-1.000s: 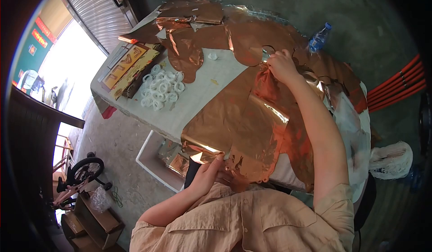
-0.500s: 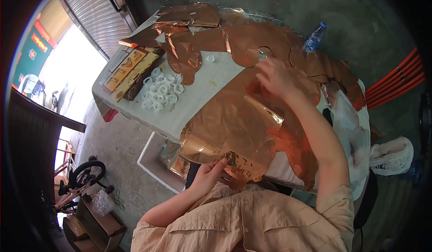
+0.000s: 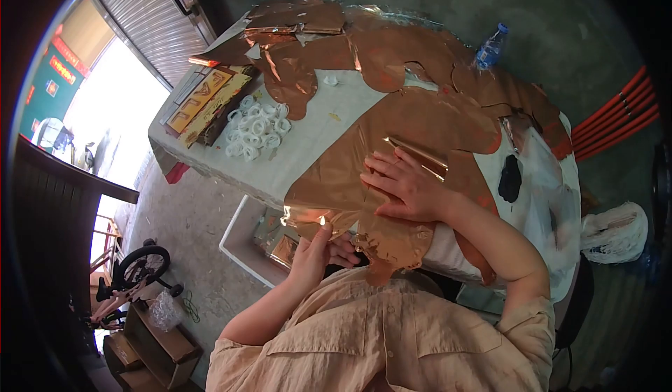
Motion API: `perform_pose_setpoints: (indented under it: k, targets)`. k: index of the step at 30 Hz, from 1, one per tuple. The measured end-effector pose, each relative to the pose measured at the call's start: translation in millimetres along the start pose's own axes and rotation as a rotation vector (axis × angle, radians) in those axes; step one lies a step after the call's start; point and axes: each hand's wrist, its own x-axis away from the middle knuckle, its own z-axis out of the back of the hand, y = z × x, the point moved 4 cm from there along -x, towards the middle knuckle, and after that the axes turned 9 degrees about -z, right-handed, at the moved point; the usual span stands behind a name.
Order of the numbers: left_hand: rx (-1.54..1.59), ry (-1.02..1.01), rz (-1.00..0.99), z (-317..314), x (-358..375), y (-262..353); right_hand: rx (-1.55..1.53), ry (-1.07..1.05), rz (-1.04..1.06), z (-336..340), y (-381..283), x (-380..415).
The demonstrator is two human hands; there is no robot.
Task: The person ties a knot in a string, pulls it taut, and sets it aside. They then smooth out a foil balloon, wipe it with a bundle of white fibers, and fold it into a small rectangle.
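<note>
A large copper-coloured foil sheet (image 3: 336, 161) lies over the near part of the table and hangs over its front edge. My right hand (image 3: 406, 185) rests flat on this sheet, fingers spread, just below a shiny folded strip (image 3: 420, 157). At the front edge my left hand (image 3: 323, 255) pinches the rim of the foil, thumb on top and the other fingers below. More brown foil pieces (image 3: 385, 52) lie along the far side. White rings (image 3: 255, 129) form a pile on the left, beside a yellow and brown box (image 3: 206, 105).
A plastic bottle (image 3: 493, 45) stands beyond the table (image 3: 329, 122). Clear plastic (image 3: 546, 189) and a black object (image 3: 511, 178) are at the right. A white bin (image 3: 238, 241) sits below the front edge; a small bicycle (image 3: 140, 269) is on the floor.
My right hand has come down and nearer to me, from above the far part of the foil onto its middle. My left hand has shifted slightly left and up along the rim.
</note>
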Motion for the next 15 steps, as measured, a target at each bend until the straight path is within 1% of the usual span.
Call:
perform_pose_setpoints:
  k: [5,8,13,15]
  targets:
    - [-0.039,0.008,0.021,6,7,2,-0.017,0.010,0.019,-1,-9,10]
    - [-0.049,0.048,0.013,10,10,4,-0.021,0.004,0.008,3,-16,13]
    - [-0.056,-0.022,0.011,10,14,3,-0.027,-0.024,-0.017,5,-20,16]
    - [-0.050,-0.026,0.014,12,15,1,-0.060,0.013,-0.049,9,-17,15]
